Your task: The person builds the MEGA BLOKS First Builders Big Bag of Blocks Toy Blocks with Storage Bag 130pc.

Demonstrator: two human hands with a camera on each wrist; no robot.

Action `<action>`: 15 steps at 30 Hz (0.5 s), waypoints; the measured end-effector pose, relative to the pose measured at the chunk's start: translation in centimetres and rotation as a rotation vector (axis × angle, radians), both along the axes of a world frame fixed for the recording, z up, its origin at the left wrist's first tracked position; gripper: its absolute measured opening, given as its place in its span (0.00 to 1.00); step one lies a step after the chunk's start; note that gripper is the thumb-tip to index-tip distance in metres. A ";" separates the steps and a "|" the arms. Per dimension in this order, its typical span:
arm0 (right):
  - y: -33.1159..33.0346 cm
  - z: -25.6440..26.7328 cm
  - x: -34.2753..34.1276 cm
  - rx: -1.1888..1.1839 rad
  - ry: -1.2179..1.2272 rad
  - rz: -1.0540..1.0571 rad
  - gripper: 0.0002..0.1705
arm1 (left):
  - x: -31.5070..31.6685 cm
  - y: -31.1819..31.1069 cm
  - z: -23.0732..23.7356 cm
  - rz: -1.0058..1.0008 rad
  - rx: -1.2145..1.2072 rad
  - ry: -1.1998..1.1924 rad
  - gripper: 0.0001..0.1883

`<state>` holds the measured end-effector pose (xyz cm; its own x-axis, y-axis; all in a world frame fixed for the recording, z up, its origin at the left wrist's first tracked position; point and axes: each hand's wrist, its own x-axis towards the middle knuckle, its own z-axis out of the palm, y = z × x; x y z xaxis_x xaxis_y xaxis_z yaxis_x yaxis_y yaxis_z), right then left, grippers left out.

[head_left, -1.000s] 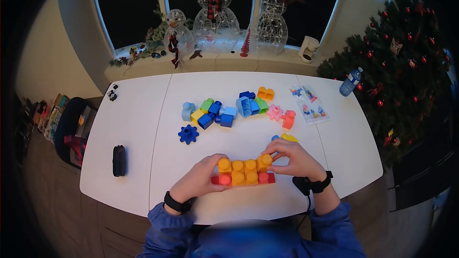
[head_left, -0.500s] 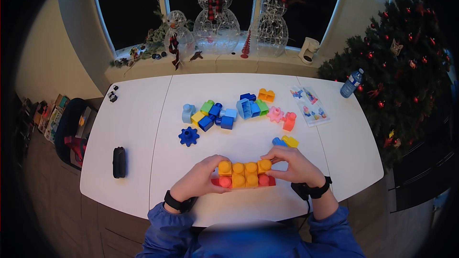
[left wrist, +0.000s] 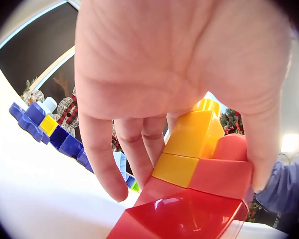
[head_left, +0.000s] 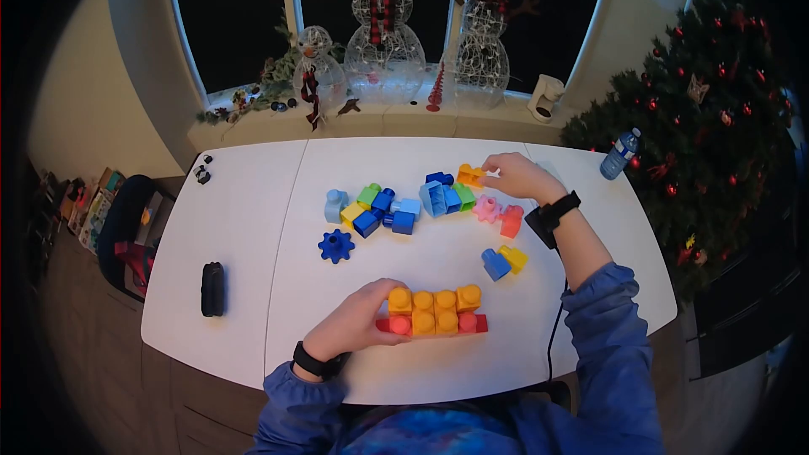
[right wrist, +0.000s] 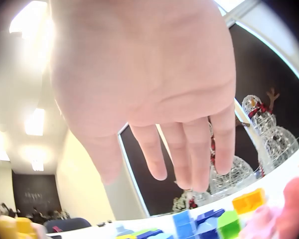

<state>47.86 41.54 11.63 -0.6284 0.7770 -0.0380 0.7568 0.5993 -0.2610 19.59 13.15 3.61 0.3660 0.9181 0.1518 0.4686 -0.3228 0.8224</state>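
My left hand (head_left: 358,318) grips the left end of a toy block build (head_left: 447,310), thumb on the near side and fingers on the far side. The build has orange-yellow blocks on red ones; its glossy red end (left wrist: 189,214) faces the left wrist camera. My right hand (head_left: 522,175) is stretched out to the far side of the table, fingertips right at an orange block (head_left: 468,173). In the right wrist view its fingers (right wrist: 189,159) hang loosely straight, with nothing between them. Near it lie a pink gear block (head_left: 486,209) and a coral block (head_left: 511,221).
Blue, green and yellow blocks (head_left: 383,200) lie mid-table, with a dark blue gear block (head_left: 336,246) in front. A blue block (head_left: 495,264) and a yellow one are under the right forearm. A black case (head_left: 213,289) is at left, a water bottle (head_left: 621,154) far right.
My right hand has let go of the build's right end and moved away across the table to the orange block. The left hand keeps its grip on the build, which stays in place.
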 end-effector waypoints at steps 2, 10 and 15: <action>3.5 -2.0 -0.8 0.000 -0.098 -0.056 0.25 | 0.0 0.0 0.0 -0.001 0.001 0.002 0.36; 9.4 -7.1 -3.4 -0.012 -0.267 -0.091 0.24 | 0.0 -0.2 -0.3 0.006 -0.013 -0.017 0.36; 10.3 -7.8 -3.0 -0.061 -0.240 -0.116 0.25 | 0.0 -0.1 -0.2 -0.005 -0.010 0.000 0.36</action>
<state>44.86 51.82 3.84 -0.5031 0.8348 -0.2237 0.8638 0.4941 -0.0988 19.60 13.07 3.44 0.3706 0.9177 0.1428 0.4671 -0.3171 0.8254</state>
